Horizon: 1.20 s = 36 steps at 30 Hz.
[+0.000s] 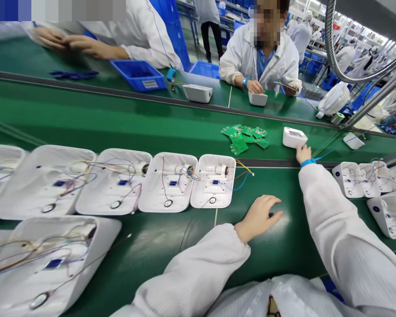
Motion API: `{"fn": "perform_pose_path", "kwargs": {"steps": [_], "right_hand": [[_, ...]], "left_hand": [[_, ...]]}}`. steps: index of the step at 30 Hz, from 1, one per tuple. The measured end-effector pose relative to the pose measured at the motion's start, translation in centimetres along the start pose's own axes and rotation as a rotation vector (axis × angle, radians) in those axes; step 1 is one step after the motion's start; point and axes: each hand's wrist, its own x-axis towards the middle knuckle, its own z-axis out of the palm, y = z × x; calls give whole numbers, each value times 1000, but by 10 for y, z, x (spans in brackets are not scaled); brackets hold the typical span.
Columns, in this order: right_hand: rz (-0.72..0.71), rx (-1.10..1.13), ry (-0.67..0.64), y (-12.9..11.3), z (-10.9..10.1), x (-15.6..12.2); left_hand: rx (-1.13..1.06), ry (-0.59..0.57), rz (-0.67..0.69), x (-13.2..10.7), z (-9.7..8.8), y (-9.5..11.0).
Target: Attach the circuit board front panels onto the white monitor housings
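Note:
My left hand (260,215) rests palm down on the green bench, fingers loosely spread, holding nothing. It lies just right of a white housing shell (213,181) with coloured wires inside. My right hand (302,153) reaches far forward, a blue wrist strap on it, fingertips touching the near edge of a closed white device (294,137) on the green conveyor. Its fingers are mostly hidden behind the hand. A heap of green circuit boards (244,137) lies on the belt to the left of that device.
A row of open white shells (115,181) with wires runs along the bench to my left, more shells (372,180) at the right. Across the belt, people in white coats work; a blue bin (139,75) and white devices (197,93) lie there. A small white fan (334,99) stands far right.

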Motion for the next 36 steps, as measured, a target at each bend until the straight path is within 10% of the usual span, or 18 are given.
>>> {"fn": "perform_pose_path", "kwargs": {"steps": [6,13,36], "right_hand": [[-150,-56,-53,6,11,-65],[-469,78,-579,-14,10,-173],[-482,30,-692,-25,9,-172]], "left_hand": [[17,-52,-6,-1,-3,5],[67,-94,-16,-1,-4,10],[82,-120,-9,-3,-4,7]]}}
